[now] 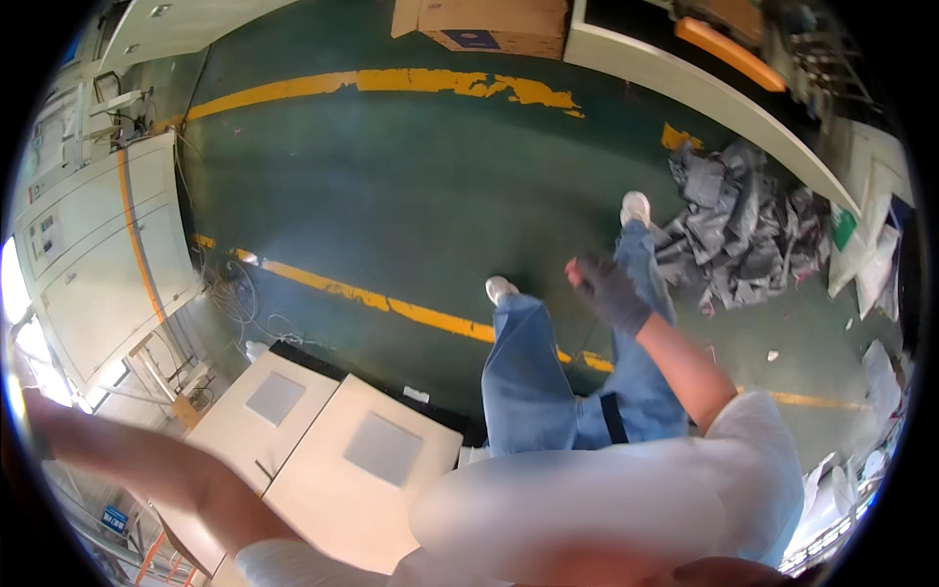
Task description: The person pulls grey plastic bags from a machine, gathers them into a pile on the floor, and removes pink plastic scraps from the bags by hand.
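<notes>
"Where's the cabinet (pixel 318 479)?"
"Below the left forearm (pixel 186 474), its panels' long edges slanting lower-left. Grey sheeting (pixel 734 225) lies heaped at right."
"Labels?"
"The box (pixel 528 22) has a blue one; unreadable."
"Hands?"
"Right hand (pixel 614 293), gloved, before the right leg (pixel 641 391), fingers bunched; grip unclear. Left hand (pixel 33 423), outstretched, too blurred to tell."

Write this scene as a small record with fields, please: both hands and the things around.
Left hand: at left rim, blurred; grip unclear
Right hand: grey glove, partly hiding blue denim trousers; grip unclear
Right of legs: crumpled pile of grey sheeting
Left of legs: beige cabinets with grey square panels
Ground: green floor with worn yellow lines
</notes>
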The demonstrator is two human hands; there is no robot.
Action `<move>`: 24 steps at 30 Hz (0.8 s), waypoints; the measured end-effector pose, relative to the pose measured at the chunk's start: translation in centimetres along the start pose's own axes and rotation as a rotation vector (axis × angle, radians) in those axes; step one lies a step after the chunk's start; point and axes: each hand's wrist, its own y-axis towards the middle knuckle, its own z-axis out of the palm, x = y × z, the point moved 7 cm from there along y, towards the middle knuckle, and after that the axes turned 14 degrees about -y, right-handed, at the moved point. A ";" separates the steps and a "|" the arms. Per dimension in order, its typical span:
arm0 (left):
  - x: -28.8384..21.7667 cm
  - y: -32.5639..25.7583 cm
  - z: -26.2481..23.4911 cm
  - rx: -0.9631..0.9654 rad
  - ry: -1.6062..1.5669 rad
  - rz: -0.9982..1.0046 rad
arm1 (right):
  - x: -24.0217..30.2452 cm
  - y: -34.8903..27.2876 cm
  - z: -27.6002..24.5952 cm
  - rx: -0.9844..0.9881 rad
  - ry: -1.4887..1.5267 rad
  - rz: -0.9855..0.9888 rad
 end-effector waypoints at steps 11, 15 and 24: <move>21.2 -53.6 54.1 1.292 -0.037 -0.394 | -10.5 0.3 15.2 0.404 -0.146 0.055; 15.3 -33.7 46.6 0.999 -0.326 -0.295 | -15.9 1.0 17.1 0.153 0.156 0.316; 7.8 -10.2 16.6 0.106 -0.027 -0.125 | -18.2 0.5 19.4 0.121 0.195 0.333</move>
